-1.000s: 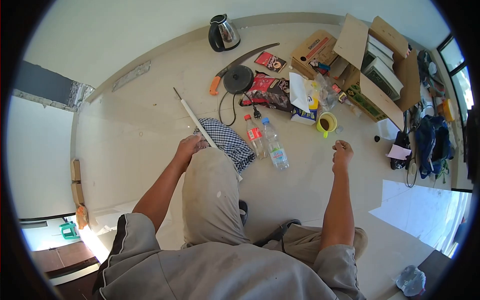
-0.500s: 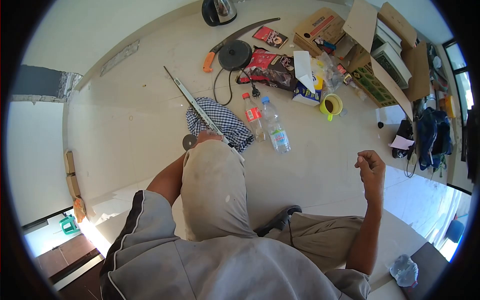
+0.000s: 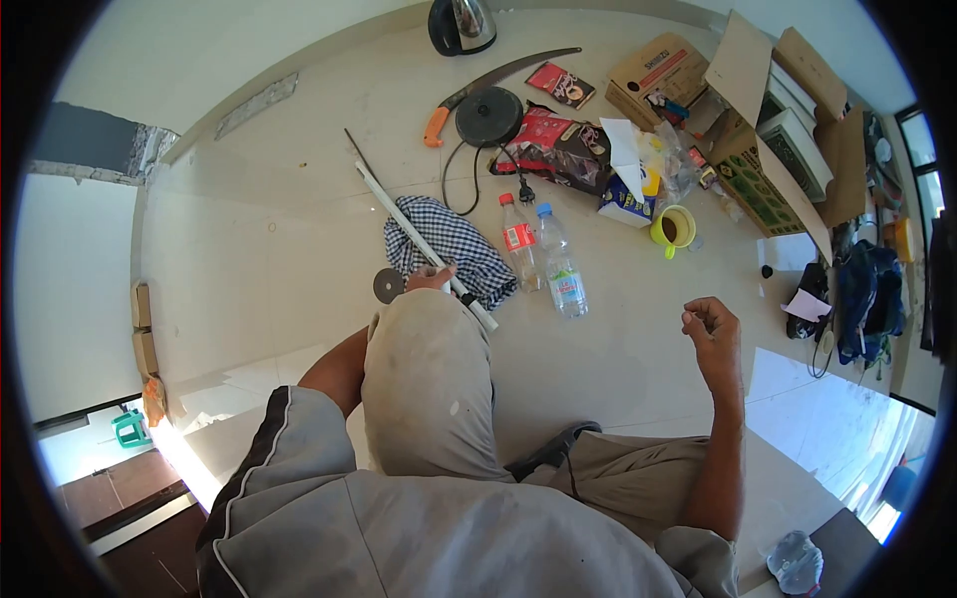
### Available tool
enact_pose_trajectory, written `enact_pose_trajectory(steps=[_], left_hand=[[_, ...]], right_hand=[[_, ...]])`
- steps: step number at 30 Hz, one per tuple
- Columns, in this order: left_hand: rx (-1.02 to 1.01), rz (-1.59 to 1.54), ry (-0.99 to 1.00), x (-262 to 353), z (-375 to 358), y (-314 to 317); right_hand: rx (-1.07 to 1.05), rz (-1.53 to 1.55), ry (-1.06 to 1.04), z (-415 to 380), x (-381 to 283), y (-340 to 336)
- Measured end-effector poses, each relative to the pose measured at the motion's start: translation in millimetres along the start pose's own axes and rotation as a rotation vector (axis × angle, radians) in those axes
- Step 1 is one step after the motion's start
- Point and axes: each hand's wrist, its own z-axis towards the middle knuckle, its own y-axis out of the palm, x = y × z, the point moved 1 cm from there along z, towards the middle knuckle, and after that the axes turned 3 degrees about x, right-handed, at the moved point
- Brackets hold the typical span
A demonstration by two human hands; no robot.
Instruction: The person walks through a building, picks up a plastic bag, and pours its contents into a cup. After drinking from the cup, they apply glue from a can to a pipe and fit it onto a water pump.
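Observation:
My left hand point(image 3: 431, 278) is closed on a long, thin white strip point(image 3: 407, 224), partly hidden behind my raised knee. The strip slants over a black-and-white checked cloth point(image 3: 454, 242) on the floor, and a thin dark rod point(image 3: 356, 146) lies at its upper end. Beside this hand is a dark round disc point(image 3: 388, 286). My right hand point(image 3: 712, 324) hangs in the air at the right, its fingers curled and thumb near the fingertips; whether something small is between them is too small to tell. Two plastic bottles, one red-capped point(image 3: 520, 242) and one blue-capped point(image 3: 563, 267), stand out between the hands.
Farther out lie an orange-handled saw point(image 3: 488, 84), a round black device with a cord point(image 3: 488, 116), a red-black bag point(image 3: 553, 149) and a yellow-green cup point(image 3: 674, 228). Cardboard boxes point(image 3: 753, 169) are at the upper right, a kettle point(image 3: 462, 26) at the top.
The strip has turned over, now showing a plain white side, and my left hand has shifted its hold on it. My right hand has moved left. The camera view has shifted slightly.

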Motion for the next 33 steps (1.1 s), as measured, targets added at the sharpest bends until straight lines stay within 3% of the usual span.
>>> enact_pose_trajectory(steps=[2, 6, 10, 11, 14, 18, 22, 24, 30, 33], left_hand=[[0.027, 0.201, 0.072, -21.5, 27.1, 0.0], [0.175, 0.286, -0.033, -5.4, 19.9, 5.5], [-0.014, -0.012, 0.098, 15.0, 5.2, 8.7], [-0.148, -0.039, 0.19, 29.6, -2.9, 9.2], [-0.292, -0.062, 0.115, 66.4, -15.3, 4.0], [-0.194, -0.026, 0.218, 85.3, -3.6, -22.8], [-0.111, -0.169, 0.123, 126.1, -31.6, -63.8], [-0.097, -0.175, 0.168, 143.1, -37.7, -89.5], [0.085, -0.171, 0.4, 231.0, -114.5, -172.0], [0.102, -0.34, 0.513, 297.2, -175.8, -198.3]], right_hand=[[0.006, -0.007, -0.003, 0.2, 9.0, -1.2], [0.027, -0.023, 0.008, -3.9, 6.2, -5.7], [0.041, -0.028, 0.011, -5.6, 4.8, -6.5], [0.039, -0.026, 0.009, -4.9, 2.9, -6.6], [0.042, -0.022, 0.015, -3.8, -1.6, -5.5], [0.035, -0.037, 0.006, 1.5, -1.4, -6.3], [-0.027, -0.099, 0.054, 8.5, 5.3, -6.4], [-0.063, -0.067, 0.13, 10.3, -3.8, -4.2], [-0.138, 0.101, 0.292, -41.6, -94.2, -17.3], [-0.168, 0.067, 0.319, -84.1, -150.5, -41.2]])
